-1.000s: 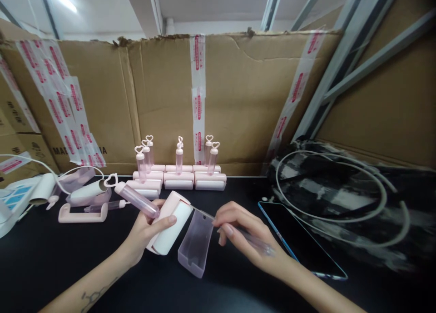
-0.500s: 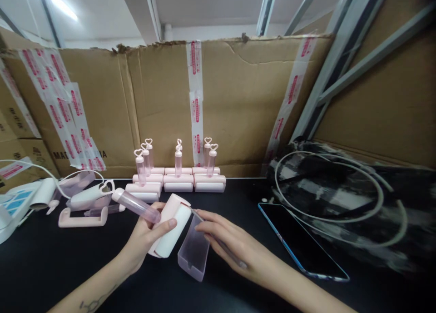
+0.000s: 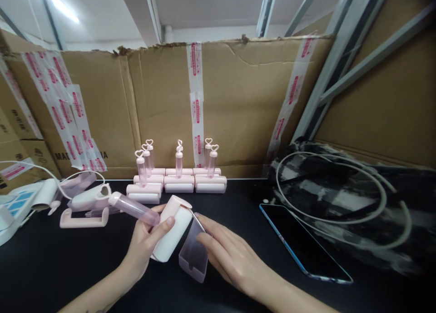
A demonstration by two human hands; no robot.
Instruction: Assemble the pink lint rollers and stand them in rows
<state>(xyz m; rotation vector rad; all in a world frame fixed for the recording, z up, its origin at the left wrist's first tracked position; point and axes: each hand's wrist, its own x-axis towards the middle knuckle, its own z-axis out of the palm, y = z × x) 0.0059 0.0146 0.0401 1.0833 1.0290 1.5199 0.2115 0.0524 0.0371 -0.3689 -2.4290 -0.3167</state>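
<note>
My left hand (image 3: 146, 240) is wrapped round a lint roller (image 3: 175, 235), which is tilted, its white roll facing me and its pink housing behind. The roller's translucent mauve handle (image 3: 136, 209) points up and left, ending in a pink heart-shaped loop. My right hand (image 3: 228, 249) pinches a thin metal tool (image 3: 196, 221), its tip at the roll's upper right end, under the pink housing's edge. Most of the tool is hidden by my fingers, so its exact kind is unclear. Below, a translucent mauve cover (image 3: 193, 260) lies on the black table, partly behind my right hand.
Several lint rollers (image 3: 179, 184) stand upright in rows along the cardboard wall (image 3: 235, 117). Loose pink parts (image 3: 84, 222) and a white roll lie left, beside a white-and-blue device (image 3: 20, 206). A phone (image 3: 303, 242) and a coiled white cable (image 3: 335, 220) are on the right.
The metal tool now stands steeper, its tip still at the roll's end. My right hand has turned and dropped slightly. The lint roller has rolled a little, showing more white.
</note>
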